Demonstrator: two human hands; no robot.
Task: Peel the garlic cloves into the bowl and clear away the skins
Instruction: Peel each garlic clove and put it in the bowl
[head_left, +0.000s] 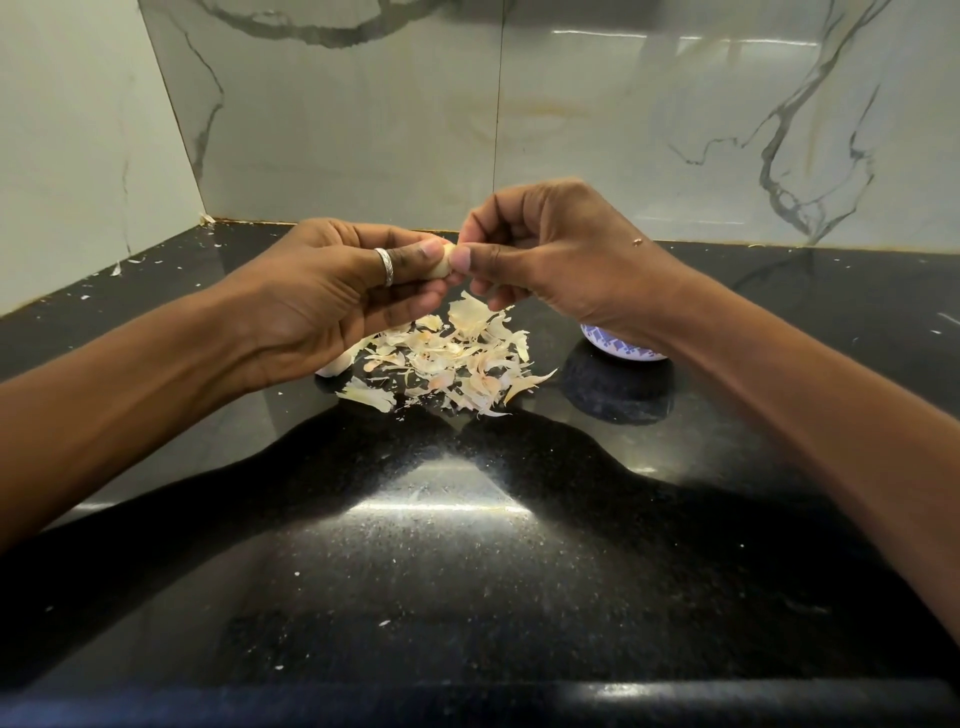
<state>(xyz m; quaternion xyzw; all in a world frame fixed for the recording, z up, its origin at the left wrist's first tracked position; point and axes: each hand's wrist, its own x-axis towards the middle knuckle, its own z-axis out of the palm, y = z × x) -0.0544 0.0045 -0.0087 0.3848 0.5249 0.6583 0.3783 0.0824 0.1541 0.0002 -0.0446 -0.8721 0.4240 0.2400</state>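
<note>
Garlic clove (443, 262): pale, smooth, pinched between left hand (332, 296) and right hand (545, 249) above the black counter (467, 545). Skins (452, 358): papery heap directly below. Bowl (618, 349): patterned, mostly hidden behind right wrist. Ring (385, 266): left finger.

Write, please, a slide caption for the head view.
Left hand and right hand pinch a garlic clove above the skins on the counter, near a bowl.

Bright overhead light, hard glare, wide-angle stretch
A white glare patch lies on the glossy black countertop (467, 597) between the dark shadows of the forearms (130, 415). The marble wall (623, 130) shows streaked reflections. The centre is sharp, the bottom edge smeared and dim.
</note>
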